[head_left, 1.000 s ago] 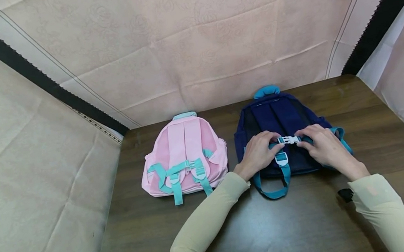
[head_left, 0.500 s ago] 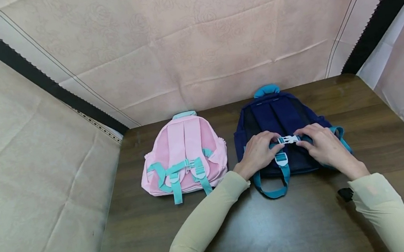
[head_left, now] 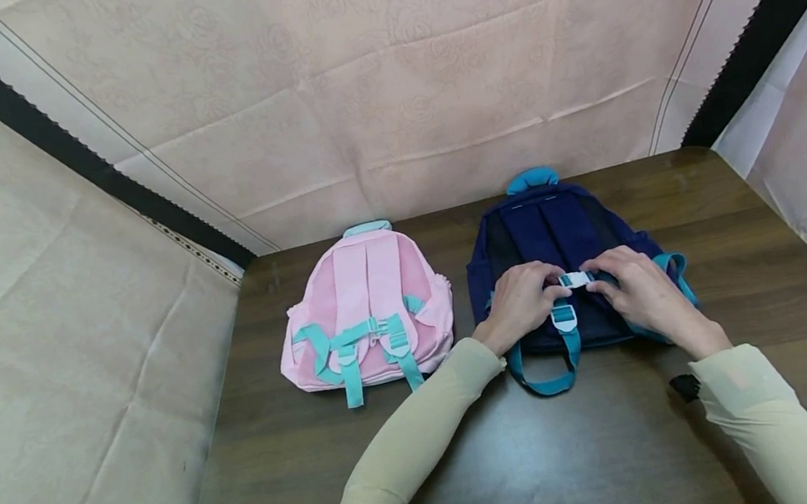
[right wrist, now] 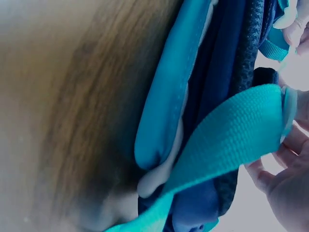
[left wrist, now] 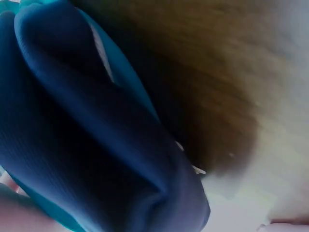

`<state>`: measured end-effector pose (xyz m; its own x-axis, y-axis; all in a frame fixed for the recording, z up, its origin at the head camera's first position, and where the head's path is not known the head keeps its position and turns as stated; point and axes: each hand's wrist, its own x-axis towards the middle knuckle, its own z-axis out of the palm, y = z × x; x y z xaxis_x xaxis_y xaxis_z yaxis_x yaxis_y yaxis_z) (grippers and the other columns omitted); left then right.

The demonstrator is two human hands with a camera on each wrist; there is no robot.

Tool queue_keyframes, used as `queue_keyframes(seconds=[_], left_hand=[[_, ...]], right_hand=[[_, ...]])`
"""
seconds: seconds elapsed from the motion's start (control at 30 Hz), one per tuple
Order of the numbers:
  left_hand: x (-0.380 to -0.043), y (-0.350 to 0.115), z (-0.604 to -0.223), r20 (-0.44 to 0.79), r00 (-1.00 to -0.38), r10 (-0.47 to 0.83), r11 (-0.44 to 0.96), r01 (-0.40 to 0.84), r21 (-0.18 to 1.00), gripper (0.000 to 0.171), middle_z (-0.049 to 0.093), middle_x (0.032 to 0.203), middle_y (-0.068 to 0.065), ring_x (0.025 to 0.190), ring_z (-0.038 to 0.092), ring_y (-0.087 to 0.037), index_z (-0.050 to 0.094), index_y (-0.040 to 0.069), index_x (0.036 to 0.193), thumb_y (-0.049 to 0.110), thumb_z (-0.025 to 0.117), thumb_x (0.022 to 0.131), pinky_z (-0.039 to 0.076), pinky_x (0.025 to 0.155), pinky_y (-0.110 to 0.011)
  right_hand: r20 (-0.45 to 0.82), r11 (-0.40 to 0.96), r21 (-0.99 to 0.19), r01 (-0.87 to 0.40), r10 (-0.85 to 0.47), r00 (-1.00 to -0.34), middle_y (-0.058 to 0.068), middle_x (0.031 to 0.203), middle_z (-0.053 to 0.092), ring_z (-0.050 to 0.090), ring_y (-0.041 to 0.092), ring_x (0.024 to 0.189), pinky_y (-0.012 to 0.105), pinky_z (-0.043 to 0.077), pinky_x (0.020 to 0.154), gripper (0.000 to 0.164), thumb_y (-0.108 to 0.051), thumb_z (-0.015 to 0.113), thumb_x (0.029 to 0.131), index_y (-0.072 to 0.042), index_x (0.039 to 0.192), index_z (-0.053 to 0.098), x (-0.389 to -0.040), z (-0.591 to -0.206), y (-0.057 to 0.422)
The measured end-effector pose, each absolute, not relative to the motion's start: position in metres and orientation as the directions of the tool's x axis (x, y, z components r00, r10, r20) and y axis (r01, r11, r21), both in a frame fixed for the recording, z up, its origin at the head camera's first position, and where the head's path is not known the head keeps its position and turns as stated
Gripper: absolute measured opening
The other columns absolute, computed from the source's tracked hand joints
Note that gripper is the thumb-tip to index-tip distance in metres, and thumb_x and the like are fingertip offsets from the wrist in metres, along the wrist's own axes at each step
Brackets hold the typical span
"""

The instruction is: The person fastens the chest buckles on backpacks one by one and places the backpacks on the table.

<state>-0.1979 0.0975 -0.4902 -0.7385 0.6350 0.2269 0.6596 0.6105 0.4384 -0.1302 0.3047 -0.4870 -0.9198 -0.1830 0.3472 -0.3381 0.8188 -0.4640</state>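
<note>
A navy backpack (head_left: 544, 226) lies on the table with its shoulder-strap side up. Across it, a white side-release buckle (head_left: 576, 279) on teal webbing is held between both hands. My left hand (head_left: 519, 301) pinches the buckle's left end, and my right hand (head_left: 634, 287) pinches its right end. The two halves sit together as one short piece. In the left wrist view the backpack's navy side (left wrist: 96, 121) fills much of the frame, with a sliver of hand (left wrist: 24, 212) at the lower left. The right wrist view has a teal strap (right wrist: 231, 130) in front of the fingers.
A pink backpack (head_left: 355, 291) with mint straps lies left of the navy one. A teal strap loop (head_left: 552, 385) hangs from the navy backpack onto the brown table (head_left: 535, 463). Behind stands a pale fabric wall (head_left: 382, 78), with a side wall (head_left: 65, 327) at left.
Both hands have closed in on each other slightly, the right moving left. The white buckle's halves have slid together and look shorter than before. The backpacks have stayed in place.
</note>
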Motion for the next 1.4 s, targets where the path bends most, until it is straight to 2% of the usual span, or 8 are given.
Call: queue_keyframes(seconds=[0.13,0.27,0.43,0.6,0.77,1.0,1.2,1.4], left_hand=[[-0.195,0.101,-0.486,0.223,-0.73,0.646,0.608,0.669,0.428,0.026,0.082,0.111,0.004,0.089,0.07,-0.006,0.082,0.016,0.123,0.033,0.077,0.103,0.046,0.074,-0.01],[-0.193,0.103,-0.483,0.203,-0.717,0.667,0.62,0.685,0.382,0.029,0.082,0.11,0.006,0.096,0.073,-0.006,0.081,0.017,0.126,0.035,0.077,0.104,0.054,0.082,-0.014],[-0.19,0.095,-0.481,0.133,-0.725,0.676,0.654,0.673,0.346,0.033,0.08,0.125,0.005,0.109,0.072,-0.009,0.078,0.018,0.134,0.033,0.075,0.105,0.057,0.096,-0.02],[-0.185,0.073,-0.467,0.153,-0.72,0.677,0.645,0.681,0.347,0.037,0.076,0.136,0.002,0.122,0.07,-0.013,0.074,0.019,0.14,0.03,0.075,0.105,0.057,0.106,-0.025],[-0.183,0.043,-0.454,0.186,-0.715,0.673,0.624,0.685,0.375,0.034,0.077,0.136,-0.001,0.123,0.069,-0.017,0.076,0.017,0.137,0.027,0.075,0.105,0.058,0.104,-0.027],[-0.184,-0.009,-0.452,0.148,-0.76,0.632,0.661,0.63,0.408,0.034,0.076,0.136,-0.004,0.122,0.07,-0.02,0.076,0.014,0.136,0.026,0.075,0.105,0.061,0.102,-0.031],[-0.195,-0.064,-0.45,0.16,-0.806,0.57,0.719,0.583,0.378,0.033,0.078,0.134,-0.01,0.126,0.071,-0.028,0.077,0.009,0.133,0.019,0.076,0.102,0.061,0.107,-0.042],[-0.21,-0.119,-0.447,0.15,-0.853,0.499,0.786,0.519,0.335,0.029,0.079,0.119,-0.012,0.111,0.071,-0.029,0.079,0.003,0.125,0.015,0.08,0.099,0.063,0.094,-0.042]], right_hand=[[0.358,0.822,-0.432,-0.371,-0.222,-0.907,0.026,0.109,0.079,0.071,0.046,0.107,0.067,0.059,0.091,0.025,0.005,0.082,0.091,0.007,0.115,0.077,-0.131,-0.491,0.303],[0.348,0.835,-0.413,-0.363,-0.224,-0.91,0.026,0.11,0.079,0.071,0.046,0.108,0.068,0.059,0.092,0.026,0.005,0.083,0.09,0.007,0.116,0.076,-0.132,-0.494,0.302],[0.316,0.85,-0.402,-0.341,-0.221,-0.923,0.026,0.112,0.079,0.07,0.047,0.111,0.069,0.057,0.096,0.025,0.001,0.083,0.092,0.006,0.116,0.076,-0.133,-0.493,0.301],[0.253,0.864,-0.406,-0.296,-0.205,-0.945,0.028,0.121,0.076,0.065,0.05,0.119,0.073,0.052,0.098,0.029,0.001,0.077,0.095,0.005,0.123,0.075,-0.132,-0.483,0.296],[0.298,0.847,-0.446,-0.288,-0.163,-0.941,0.029,0.126,0.073,0.065,0.048,0.119,0.069,0.055,0.096,0.034,0.003,0.072,0.096,0.005,0.13,0.071,-0.129,-0.472,0.28],[0.421,0.799,-0.464,-0.382,-0.18,-0.889,0.024,0.12,0.075,0.068,0.041,0.112,0.06,0.061,0.09,0.032,0.003,0.076,0.095,0.005,0.127,0.073,-0.13,-0.46,0.237],[0.357,0.771,-0.482,-0.418,-0.263,-0.896,0.02,0.12,0.076,0.069,0.036,0.109,0.055,0.064,0.091,0.031,-0.004,0.079,0.097,0.003,0.127,0.074,-0.139,-0.457,0.189],[0.265,0.767,-0.458,-0.449,-0.365,-0.893,0.017,0.118,0.076,0.068,0.03,0.105,0.047,0.065,0.092,0.034,-0.014,0.082,0.097,0.0,0.127,0.076,-0.151,-0.457,0.139]])
